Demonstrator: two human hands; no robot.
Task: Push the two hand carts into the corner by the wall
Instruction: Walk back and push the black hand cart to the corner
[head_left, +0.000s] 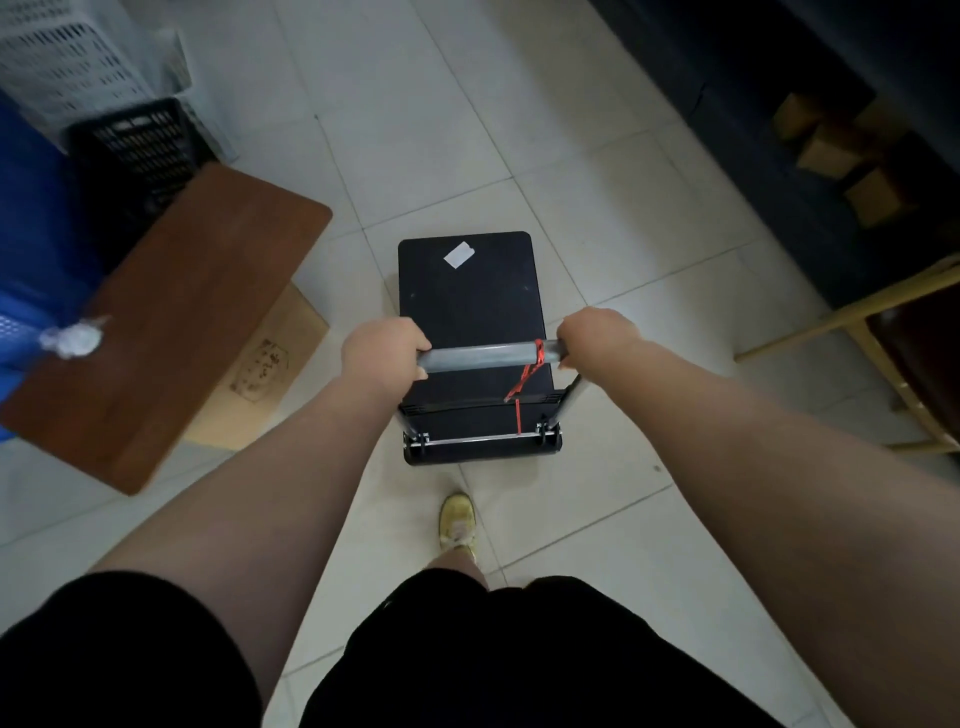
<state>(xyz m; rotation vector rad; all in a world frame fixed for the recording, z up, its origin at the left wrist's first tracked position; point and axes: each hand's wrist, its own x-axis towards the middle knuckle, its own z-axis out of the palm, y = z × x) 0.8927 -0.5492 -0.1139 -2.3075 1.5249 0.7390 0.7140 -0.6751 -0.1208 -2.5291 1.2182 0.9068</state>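
Both of your grips are clamped on the grey handle bar (480, 357) of the hand cart (470, 312): your left hand (382, 348) wraps its left end, your right hand (597, 332) its right end, just beside a red cord (527, 376) knotted there. Its black deck bears a white sticker (459, 254) near the far edge. It stands on the tiled floor (441, 130), between a brown wooden board (171, 322) over a cardboard box (265, 364) at left and dark shelving (779, 104) at right. Your yellow shoe (457, 519) is just behind it.
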